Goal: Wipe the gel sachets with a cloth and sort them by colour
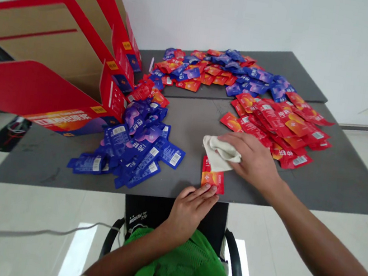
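Note:
One red sachet (213, 178) with an orange pattern lies flat near the front edge of the grey table. My left hand (191, 208) rests its outstretched fingertips on the sachet's lower end. A folded white cloth (220, 154) is gripped in my right hand (250, 158), and it covers part of the sachet's upper end. To the right of that hand is a heap of red sachets (280, 124). Blue sachets (138, 147) are piled on the left side of the table.
Two open red cardboard boxes (67, 117) stand at the left on the grey table (194, 112). A mixed heap of red and blue sachets (210, 71) stretches along the back. A chair armrest (235, 261) and a grey cable (54, 232) show below the table edge.

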Tool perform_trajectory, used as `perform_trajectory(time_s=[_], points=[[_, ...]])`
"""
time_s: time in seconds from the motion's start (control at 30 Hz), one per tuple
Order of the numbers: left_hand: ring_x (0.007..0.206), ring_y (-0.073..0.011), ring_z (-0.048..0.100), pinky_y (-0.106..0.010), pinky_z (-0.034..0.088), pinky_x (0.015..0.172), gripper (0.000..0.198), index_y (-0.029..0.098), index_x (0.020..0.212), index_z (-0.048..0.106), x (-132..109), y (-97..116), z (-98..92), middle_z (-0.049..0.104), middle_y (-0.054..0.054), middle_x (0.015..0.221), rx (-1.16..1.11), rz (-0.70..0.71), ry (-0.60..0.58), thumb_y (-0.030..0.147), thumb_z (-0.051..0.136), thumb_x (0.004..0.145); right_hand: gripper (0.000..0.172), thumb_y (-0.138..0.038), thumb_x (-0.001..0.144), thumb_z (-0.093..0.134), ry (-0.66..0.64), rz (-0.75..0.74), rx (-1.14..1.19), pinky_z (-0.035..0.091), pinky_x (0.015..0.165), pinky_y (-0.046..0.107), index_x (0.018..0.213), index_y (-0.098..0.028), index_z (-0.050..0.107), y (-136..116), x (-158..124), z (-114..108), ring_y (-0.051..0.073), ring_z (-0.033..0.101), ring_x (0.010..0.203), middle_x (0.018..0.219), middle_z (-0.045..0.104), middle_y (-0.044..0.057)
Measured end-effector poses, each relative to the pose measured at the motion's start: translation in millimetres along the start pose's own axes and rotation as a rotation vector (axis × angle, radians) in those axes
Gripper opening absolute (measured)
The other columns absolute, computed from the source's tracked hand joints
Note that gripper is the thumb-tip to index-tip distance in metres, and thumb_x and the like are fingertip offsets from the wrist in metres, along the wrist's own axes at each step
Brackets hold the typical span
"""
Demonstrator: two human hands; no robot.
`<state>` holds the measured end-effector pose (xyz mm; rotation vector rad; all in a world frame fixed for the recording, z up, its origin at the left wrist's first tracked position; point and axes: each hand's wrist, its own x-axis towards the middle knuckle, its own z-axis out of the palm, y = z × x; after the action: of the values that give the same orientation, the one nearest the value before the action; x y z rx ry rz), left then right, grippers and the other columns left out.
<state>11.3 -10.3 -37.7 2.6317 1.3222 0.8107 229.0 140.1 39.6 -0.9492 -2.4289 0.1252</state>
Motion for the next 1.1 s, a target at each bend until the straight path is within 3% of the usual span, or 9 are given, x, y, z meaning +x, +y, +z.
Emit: perform_trajectory(time_s=[0.17, 0.27, 0.37, 0.53, 0.63, 0.77, 0.87, 1.0, 1.1], points=[[0.094, -0.0183, 0.08, -0.036, 0.056, 0.095, 0.022, 0.023, 0.118, 0.078, 3.1, 1.2, -1.9, 0.085, -0.001, 0.099, -0.034, -0.028, 0.004, 0.021, 0.057, 0.112, 0.045, -0.02, 0.102, 0.062, -0.218, -0.15, 0.093, 0.061, 0.099, 0.038, 0.146, -0.028, 0.064, -35.0, -39.5, 13.4, 0.025, 0.07, 0.122, 0.138, 0.074, 0.008], [0.111, -0.0179, 0.078, -0.035, 0.055, 0.097, 0.024, 0.022, 0.126, 0.076, 3.5, 1.6, -3.1, 0.084, -0.002, 0.118, -0.035, -0.02, -0.002, 0.021, 0.055, 0.113, 0.042, -0.02, 0.101, 0.065, -0.203, -0.111, 0.112, 0.06, 0.102, 0.039, 0.143, -0.025, 0.065, -24.8, -36.5, 28.0, 0.025, 0.069, 0.124, 0.139, 0.073, 0.009], [0.132, -0.0173, 0.071, -0.035, 0.054, 0.1, 0.028, 0.022, 0.131, 0.074, 1.8, 1.5, -2.7, 0.077, -0.002, 0.14, -0.018, -0.016, -0.013, 0.018, 0.052, 0.114, 0.043, -0.023, 0.1, 0.067, -0.194, -0.061, 0.074, 0.059, 0.102, 0.041, 0.143, -0.023, 0.065, -1.5, -13.8, 38.2, 0.028, 0.068, 0.124, 0.139, 0.072, 0.011], [0.136, -0.0164, 0.069, -0.035, 0.055, 0.1, 0.03, 0.023, 0.131, 0.074, -0.8, 0.9, 1.0, 0.075, -0.001, 0.141, -0.02, -0.027, -0.02, 0.017, 0.051, 0.114, 0.039, -0.026, 0.103, 0.063, -0.216, 0.022, -0.052, 0.058, 0.101, 0.044, 0.141, -0.017, 0.067, 31.7, 31.2, 45.9, 0.031, 0.069, 0.122, 0.137, 0.073, 0.015], [0.136, -0.0165, 0.069, -0.035, 0.055, 0.1, 0.03, 0.023, 0.131, 0.075, -0.9, 1.0, 2.8, 0.076, -0.001, 0.14, -0.034, -0.039, -0.009, 0.017, 0.052, 0.113, 0.039, -0.026, 0.104, 0.06, -0.116, 0.083, -0.101, 0.057, 0.103, 0.044, 0.142, -0.016, 0.066, 33.7, 39.7, 35.5, 0.032, 0.067, 0.125, 0.138, 0.071, 0.017], [0.135, -0.017, 0.069, -0.035, 0.054, 0.1, 0.028, 0.023, 0.131, 0.074, -0.1, 1.8, 2.8, 0.077, -0.002, 0.14, -0.037, -0.041, -0.004, 0.016, 0.054, 0.113, 0.044, -0.034, 0.107, 0.06, 0.084, 0.052, -0.037, 0.055, 0.109, 0.044, 0.149, -0.022, 0.059, 6.1, 14.9, 6.3, 0.029, 0.066, 0.129, 0.141, 0.069, 0.014], [0.124, -0.0189, 0.074, -0.036, 0.053, 0.099, 0.024, 0.022, 0.125, 0.075, 1.6, 2.8, 0.8, 0.081, -0.003, 0.128, -0.058, -0.046, 0.014, 0.017, 0.056, 0.112, 0.047, -0.027, 0.105, 0.062, -0.043, -0.074, 0.029, 0.058, 0.104, 0.041, 0.152, -0.024, 0.056, -24.3, -20.0, -5.9, 0.027, 0.068, 0.125, 0.142, 0.07, 0.013], [0.093, -0.0174, 0.078, -0.035, 0.052, 0.094, 0.022, 0.02, 0.102, 0.076, 4.9, 3.5, -2.6, 0.084, -0.002, 0.096, -0.087, -0.049, 0.013, 0.018, 0.057, 0.112, 0.051, -0.013, 0.098, 0.064, -0.219, -0.099, 0.093, 0.062, 0.097, 0.038, 0.147, -0.026, 0.059, -43.9, -52.4, 5.4, 0.025, 0.071, 0.118, 0.139, 0.073, 0.009], [0.107, -0.017, 0.078, -0.034, 0.051, 0.095, 0.021, 0.021, 0.117, 0.076, 6.4, 2.9, -4.1, 0.084, -0.002, 0.11, -0.089, -0.046, 0.02, 0.019, 0.056, 0.113, 0.053, -0.015, 0.096, 0.067, -0.211, -0.054, 0.122, 0.062, 0.1, 0.04, 0.148, -0.027, 0.06, -32.5, -48.1, 21.4, 0.026, 0.071, 0.121, 0.141, 0.072, 0.01]])
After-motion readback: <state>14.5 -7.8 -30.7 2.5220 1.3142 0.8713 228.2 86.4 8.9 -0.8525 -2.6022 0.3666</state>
